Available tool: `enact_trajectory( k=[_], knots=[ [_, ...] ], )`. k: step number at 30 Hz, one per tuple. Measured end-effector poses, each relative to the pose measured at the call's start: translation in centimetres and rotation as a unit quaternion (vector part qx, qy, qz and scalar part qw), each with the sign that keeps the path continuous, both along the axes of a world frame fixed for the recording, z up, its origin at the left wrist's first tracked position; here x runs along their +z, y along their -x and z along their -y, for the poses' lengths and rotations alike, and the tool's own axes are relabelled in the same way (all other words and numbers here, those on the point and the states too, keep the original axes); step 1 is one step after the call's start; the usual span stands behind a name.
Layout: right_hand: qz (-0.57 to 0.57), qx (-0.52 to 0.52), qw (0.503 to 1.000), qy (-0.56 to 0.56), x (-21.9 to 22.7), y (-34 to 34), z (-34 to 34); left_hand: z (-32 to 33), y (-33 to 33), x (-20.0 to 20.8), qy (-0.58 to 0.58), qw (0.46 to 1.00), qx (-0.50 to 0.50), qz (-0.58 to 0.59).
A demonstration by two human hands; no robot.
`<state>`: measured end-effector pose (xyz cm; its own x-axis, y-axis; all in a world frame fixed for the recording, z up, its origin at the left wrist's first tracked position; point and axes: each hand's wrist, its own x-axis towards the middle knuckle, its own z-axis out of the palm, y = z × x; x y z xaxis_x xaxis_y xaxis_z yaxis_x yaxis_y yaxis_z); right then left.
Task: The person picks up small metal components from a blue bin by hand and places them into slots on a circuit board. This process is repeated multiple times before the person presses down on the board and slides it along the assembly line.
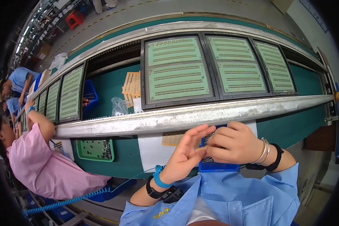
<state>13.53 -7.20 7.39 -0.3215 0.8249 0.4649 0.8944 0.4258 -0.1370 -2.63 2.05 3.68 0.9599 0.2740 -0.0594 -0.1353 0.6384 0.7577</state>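
My left hand (186, 152) is turned partly palm up, its fingers stretched out and its thumb meeting the fingertips of my right hand. With its fingers curled and pinched together, my right hand (231, 143) reaches in from the right; whatever is in the pinch is hidden or too small to name. Both hands are above a blue tray (219, 168) holding small metal parts (207, 159). Just beyond them runs a long silver conveyor rail (169, 121). Black frames (213, 75) carrying green circuit boards (179, 81) with rows of slots rest on the conveyor.
A green tray (95, 159) of small metal parts stands at the left, beside a co-worker in a pink top (51, 162). Under the conveyor are perforated tan boards (132, 87), a clear plastic bag (119, 106) and a blue bin (90, 96). A coiled blue cord (69, 199) trails leftward from my left wristband.
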Motion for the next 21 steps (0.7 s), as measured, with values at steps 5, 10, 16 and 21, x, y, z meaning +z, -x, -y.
enact_trajectory(
  k=[5,10,16,21],
  knots=[
    [-0.037,-0.067,0.996,-0.041,3.3,-5.0,-5.9,0.7,0.2,-2.1,-0.167,0.984,0.042,0.034],
    [0.0,-0.243,0.967,0.071,1.4,-13.5,-15.8,3.5,-4.1,-3.4,-0.78,0.622,-0.072,-0.018],
    [0.044,-0.242,0.963,0.113,-1.2,-14.4,-20.6,3.6,-4.5,-4.7,-0.819,0.56,-0.095,-0.081],
    [0.102,-0.233,0.963,0.094,-1.7,-14.4,-21.3,2.9,-4.4,-5.0,-0.799,0.598,-0.047,-0.052]
  ],
)
